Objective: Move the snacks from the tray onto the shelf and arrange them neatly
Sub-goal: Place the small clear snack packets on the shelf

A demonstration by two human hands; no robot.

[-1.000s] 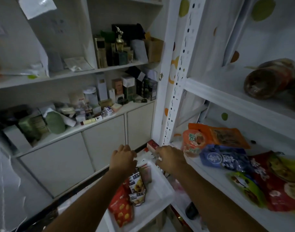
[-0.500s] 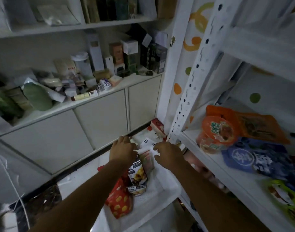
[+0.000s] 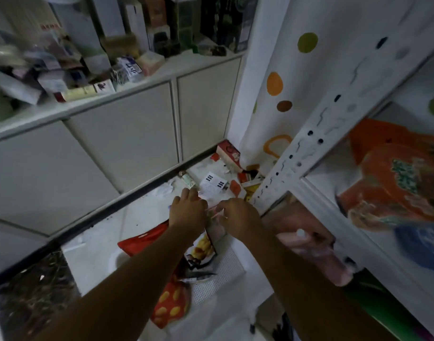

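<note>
A white tray (image 3: 232,265) sits low in front of me and holds several snack packets. A red packet with yellow spots (image 3: 170,305) lies at its near left. A packet with a yellow snack picture (image 3: 202,249) stands beside it. Behind that stands a dark pinkish packet (image 3: 217,228). My left hand (image 3: 189,212) and my right hand (image 3: 239,219) meet at this packet's top edge, fingers curled down over it; the fingertips are hidden. On the white shelf (image 3: 334,217) at the right lie an orange packet (image 3: 393,185) and a blue packet (image 3: 422,249).
The shelf's perforated white post (image 3: 317,134) rises just right of my hands. Boxes and papers (image 3: 212,183) litter the floor behind the tray. A white cabinet (image 3: 127,134) with a cluttered top runs along the left. A pink bag (image 3: 317,254) lies under the shelf.
My view has tipped downward, so the upper shelves have left the frame. Both hands have drawn closer together over the top of the packet in the tray.
</note>
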